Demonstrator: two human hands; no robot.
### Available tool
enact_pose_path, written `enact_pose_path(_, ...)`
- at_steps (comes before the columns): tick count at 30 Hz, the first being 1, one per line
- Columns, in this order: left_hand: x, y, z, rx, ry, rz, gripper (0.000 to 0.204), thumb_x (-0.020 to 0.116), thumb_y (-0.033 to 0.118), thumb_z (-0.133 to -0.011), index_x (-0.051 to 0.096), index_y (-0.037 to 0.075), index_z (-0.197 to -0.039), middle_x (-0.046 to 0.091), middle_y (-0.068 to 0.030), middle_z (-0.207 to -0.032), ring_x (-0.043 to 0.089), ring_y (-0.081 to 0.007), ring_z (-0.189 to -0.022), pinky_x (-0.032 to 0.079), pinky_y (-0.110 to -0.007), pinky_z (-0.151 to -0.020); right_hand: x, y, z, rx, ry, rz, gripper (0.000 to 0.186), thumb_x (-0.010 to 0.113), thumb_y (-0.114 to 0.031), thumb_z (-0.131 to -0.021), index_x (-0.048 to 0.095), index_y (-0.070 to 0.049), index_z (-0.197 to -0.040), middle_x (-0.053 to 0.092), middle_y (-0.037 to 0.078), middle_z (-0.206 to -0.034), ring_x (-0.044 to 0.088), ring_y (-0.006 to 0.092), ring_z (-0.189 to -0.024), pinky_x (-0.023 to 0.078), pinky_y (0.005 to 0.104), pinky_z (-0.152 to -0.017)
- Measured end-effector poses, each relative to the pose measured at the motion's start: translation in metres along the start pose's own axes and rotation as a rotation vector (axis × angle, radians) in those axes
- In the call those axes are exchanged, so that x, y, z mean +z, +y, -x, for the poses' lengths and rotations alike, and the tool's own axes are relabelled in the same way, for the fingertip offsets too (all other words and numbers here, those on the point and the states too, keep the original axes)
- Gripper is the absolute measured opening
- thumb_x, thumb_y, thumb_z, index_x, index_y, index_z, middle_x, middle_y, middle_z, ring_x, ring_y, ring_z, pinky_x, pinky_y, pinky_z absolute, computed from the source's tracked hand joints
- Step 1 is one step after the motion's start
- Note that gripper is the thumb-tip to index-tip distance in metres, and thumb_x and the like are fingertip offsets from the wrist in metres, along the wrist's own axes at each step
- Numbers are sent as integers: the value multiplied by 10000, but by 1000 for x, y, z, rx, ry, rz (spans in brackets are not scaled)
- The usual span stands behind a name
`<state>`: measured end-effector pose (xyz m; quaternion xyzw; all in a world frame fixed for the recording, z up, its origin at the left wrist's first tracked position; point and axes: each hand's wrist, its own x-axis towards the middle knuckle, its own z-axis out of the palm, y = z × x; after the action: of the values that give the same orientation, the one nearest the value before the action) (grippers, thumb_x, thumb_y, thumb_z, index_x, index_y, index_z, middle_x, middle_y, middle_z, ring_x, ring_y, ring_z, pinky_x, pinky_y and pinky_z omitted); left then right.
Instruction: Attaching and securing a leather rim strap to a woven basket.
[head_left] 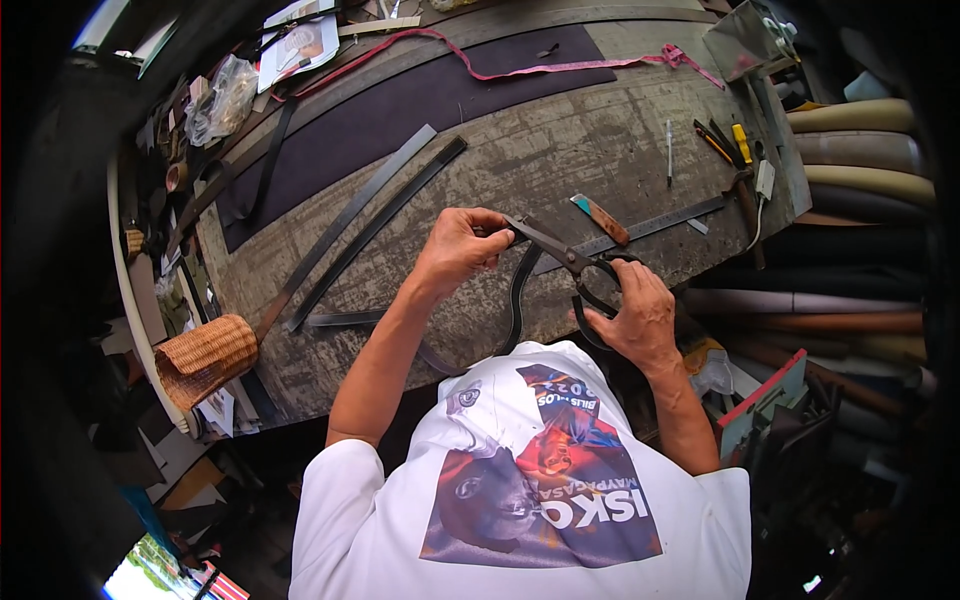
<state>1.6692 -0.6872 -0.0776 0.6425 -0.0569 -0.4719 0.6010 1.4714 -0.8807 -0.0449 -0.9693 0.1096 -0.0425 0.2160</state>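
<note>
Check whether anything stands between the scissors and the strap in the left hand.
Nothing visible does: the scissors in the right hand have their blades beside the left hand, which pinches the dark strap.

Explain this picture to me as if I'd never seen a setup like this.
There is no machine here, just a person's two bare hands. The view comes from the left one of two wide fisheye cameras worn on the head, looking down, so straight edges bend near the rim. Picture left is the person's own left.

The right hand holds a pair of dark scissors. The left hand appears to pinch a dark strip close to the blade tips.

On the worn workbench lie a grey ruler, a white pen, a pink tape measure and a large dark purple sheet. A woven basket sits at the left end.
</note>
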Motion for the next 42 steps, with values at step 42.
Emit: enact_pose_path(42, 18, -4, 10, 31, 1, 430, 167, 615, 65, -967, 647, -65, -1067, 668, -68, -874, 652, -134, -679, 523, -262, -600, 19, -1, 5, -55, 164, 74, 731, 890, -418, -633, 576, 47, -1101, 597, 141, -894, 609, 303, -818, 482, 402, -714)
